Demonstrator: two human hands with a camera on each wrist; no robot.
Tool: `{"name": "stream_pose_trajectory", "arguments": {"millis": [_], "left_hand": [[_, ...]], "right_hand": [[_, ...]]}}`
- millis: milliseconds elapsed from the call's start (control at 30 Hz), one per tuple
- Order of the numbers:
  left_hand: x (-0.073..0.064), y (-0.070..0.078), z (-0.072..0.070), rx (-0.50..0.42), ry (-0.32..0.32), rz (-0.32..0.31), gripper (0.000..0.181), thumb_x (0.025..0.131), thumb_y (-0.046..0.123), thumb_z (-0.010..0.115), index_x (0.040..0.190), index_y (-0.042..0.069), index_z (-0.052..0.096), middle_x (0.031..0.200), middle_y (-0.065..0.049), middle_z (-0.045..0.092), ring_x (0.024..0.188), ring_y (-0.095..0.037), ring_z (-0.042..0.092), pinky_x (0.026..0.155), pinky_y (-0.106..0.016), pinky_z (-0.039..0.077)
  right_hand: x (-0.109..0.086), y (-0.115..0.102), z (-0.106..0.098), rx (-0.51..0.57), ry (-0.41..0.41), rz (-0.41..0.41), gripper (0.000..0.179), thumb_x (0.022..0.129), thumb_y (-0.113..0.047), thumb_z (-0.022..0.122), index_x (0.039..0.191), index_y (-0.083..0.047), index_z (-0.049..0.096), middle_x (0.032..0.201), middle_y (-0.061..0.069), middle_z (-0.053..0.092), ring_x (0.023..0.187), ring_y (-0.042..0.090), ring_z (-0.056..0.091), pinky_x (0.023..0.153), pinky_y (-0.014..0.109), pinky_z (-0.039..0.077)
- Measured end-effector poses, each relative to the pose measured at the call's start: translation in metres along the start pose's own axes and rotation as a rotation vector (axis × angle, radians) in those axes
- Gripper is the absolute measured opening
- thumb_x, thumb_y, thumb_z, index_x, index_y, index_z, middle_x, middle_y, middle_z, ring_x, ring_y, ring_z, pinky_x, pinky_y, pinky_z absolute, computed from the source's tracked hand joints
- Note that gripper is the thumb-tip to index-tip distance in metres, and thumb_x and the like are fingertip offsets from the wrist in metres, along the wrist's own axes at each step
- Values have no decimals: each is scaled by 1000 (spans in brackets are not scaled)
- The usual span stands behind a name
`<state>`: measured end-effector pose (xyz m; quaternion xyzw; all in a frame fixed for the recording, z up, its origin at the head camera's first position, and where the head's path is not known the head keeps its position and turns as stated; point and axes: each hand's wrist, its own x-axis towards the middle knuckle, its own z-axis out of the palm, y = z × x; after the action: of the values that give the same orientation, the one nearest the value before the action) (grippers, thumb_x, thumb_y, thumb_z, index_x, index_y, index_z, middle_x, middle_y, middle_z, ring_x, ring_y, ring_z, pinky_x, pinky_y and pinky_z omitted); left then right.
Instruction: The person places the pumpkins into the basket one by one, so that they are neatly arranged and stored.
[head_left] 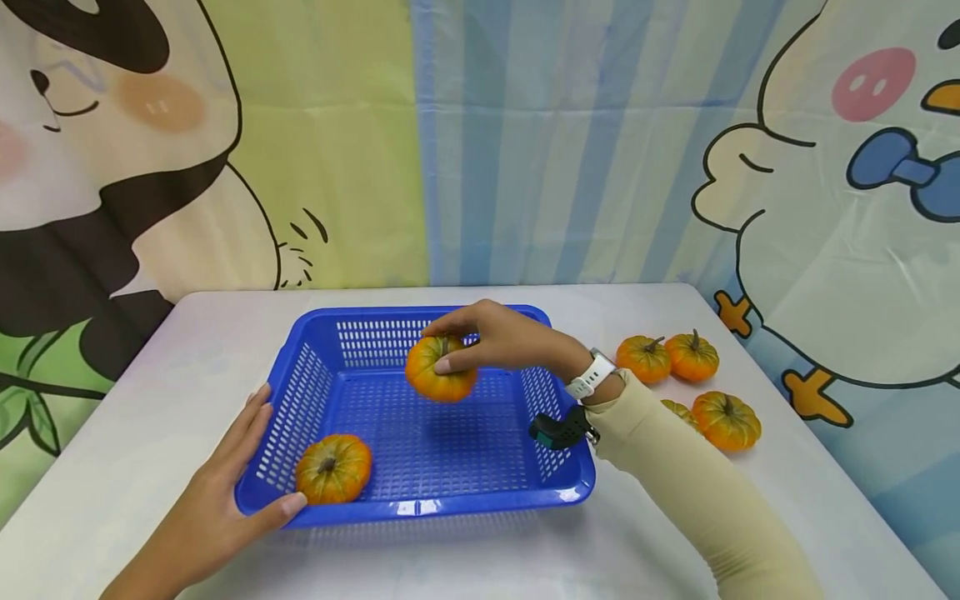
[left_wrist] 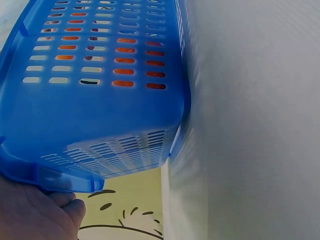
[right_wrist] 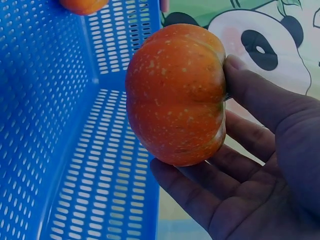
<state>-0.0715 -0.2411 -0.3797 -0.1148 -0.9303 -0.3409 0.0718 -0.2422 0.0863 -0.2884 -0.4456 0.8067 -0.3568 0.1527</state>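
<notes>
My right hand (head_left: 498,337) holds a small orange pumpkin (head_left: 438,379) above the floor of a blue plastic basket (head_left: 420,507). Its thumb lies by the stem, and the right wrist view shows the fingers around the side of this pumpkin (right_wrist: 175,95). Another small pumpkin (head_left: 334,469), green-streaked on top, sits inside the basket's near left corner. My left hand (head_left: 217,500) rests at that corner from outside, fingers stretched along the left rim and thumb touching the near rim. In the left wrist view, the fingers (left_wrist: 65,207) lie against the rim's outer side.
Several more small pumpkins (head_left: 726,421) stand on the white table (head_left: 637,533) right of the basket, one partly hidden behind the right sleeve (head_left: 697,492). A cartoon-printed curtain (head_left: 510,150) hangs behind the table. The right wrist wears a white band (head_left: 591,375).
</notes>
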Motion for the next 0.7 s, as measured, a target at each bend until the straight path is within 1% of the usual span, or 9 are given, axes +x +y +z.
{"name": "stream_pose_trajectory", "arguments": {"millis": [100,333,500,700], "left_hand": [[-1,1,-1,-1,-1,-5,102,83,36,74,157,13,9,163,2,-2,145,-40,7,90,-78,27],[-1,3,-2,-4,3,-8,102,82,36,74,157,13,9,163,1,-1,145,-41,8,90,-78,27],[-1,2,-1,-4,2,-8,102,83,37,74,157,13,8,163,3,-2,145,-40,7,90,-78,27],[-2,2,-1,-15,10,2,101,83,35,74,157,13,10,163,3,-1,146,-39,7,94,-77,25]], "right_hand": [[6,-2,4,-11,-29,5,43,90,-20,71,129,-3,62,112,1,67,95,12,61,84,23,53],[15,-6,14,26,-94,18,44,90,-18,72,129,-2,61,117,4,66,98,11,62,87,23,52],[19,-6,18,-14,-140,37,45,90,-20,72,130,-3,61,119,3,65,100,9,60,91,24,50],[23,-6,22,-33,-185,44,44,88,-22,74,128,-6,63,115,0,66,99,11,61,90,23,50]]}}
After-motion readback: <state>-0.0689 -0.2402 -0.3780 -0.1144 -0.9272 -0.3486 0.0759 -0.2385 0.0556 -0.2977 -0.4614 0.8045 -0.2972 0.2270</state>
